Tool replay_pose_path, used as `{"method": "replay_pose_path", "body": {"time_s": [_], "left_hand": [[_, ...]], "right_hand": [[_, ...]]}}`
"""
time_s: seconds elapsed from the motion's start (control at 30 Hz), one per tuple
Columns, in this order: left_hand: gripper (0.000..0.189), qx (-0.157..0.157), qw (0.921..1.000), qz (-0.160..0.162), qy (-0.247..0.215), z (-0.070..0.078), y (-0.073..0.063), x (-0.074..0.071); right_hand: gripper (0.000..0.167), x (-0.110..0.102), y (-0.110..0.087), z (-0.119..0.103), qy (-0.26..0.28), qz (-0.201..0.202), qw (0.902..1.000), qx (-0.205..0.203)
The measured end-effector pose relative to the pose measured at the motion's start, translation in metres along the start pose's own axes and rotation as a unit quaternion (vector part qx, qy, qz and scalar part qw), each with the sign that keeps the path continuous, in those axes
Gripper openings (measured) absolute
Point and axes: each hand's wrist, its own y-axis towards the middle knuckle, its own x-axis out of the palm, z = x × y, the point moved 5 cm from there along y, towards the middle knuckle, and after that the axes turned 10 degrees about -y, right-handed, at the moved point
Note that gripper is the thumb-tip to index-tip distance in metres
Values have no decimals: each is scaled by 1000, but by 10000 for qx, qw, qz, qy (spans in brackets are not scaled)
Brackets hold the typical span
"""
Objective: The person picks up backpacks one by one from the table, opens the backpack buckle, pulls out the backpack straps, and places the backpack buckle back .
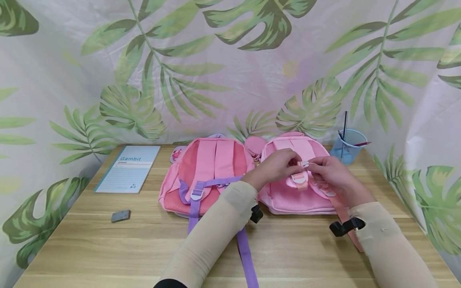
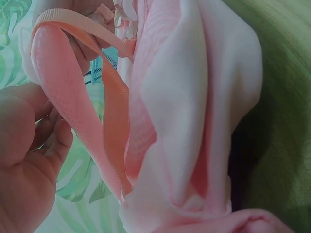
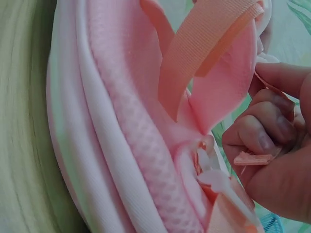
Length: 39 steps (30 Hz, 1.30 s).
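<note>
A pink backpack (image 1: 288, 202) lies on the table with its shoulder straps facing up. Above it, my left hand (image 1: 276, 167) pinches the end of a padded shoulder strap (image 2: 73, 82) next to a white buckle (image 1: 305, 164). My right hand (image 1: 335, 176) holds orange webbing (image 3: 273, 81), pinched between thumb and fingers with the others curled, on the buckle's other side. A loop of orange webbing (image 2: 115, 111) hangs beside the padded strap in the left wrist view. Lower on the backpack sits a second white buckle (image 1: 298, 178). The fingers partly hide the held buckle.
A second pink backpack (image 1: 225, 160) with purple straps (image 1: 246, 258) lies just left, under the left forearm. Farther left are a notebook (image 1: 126, 170) and a small grey block (image 1: 120, 216). A blue pen cup (image 1: 347, 150) stands at the back right.
</note>
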Motion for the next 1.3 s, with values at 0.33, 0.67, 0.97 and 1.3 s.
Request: {"method": "replay_pose_path", "body": {"time_s": [0.33, 0.67, 0.97, 1.3], "left_hand": [[27, -129, 9996, 53, -232, -3, 0, 0], [23, -124, 9990, 196, -370, -5, -1, -3], [26, -117, 9980, 225, -571, -6, -4, -6], [22, -131, 9978, 195, -625, -5, -3, -5]], "right_hand": [[23, 5, 0, 2, 805, -221, 9961, 278], [34, -10, -7, -1, -430, 208, 9989, 37], [18, -11, -7, 0, 64, 65, 9999, -62], [21, 0, -2, -6, 296, -37, 9995, -137]]}}
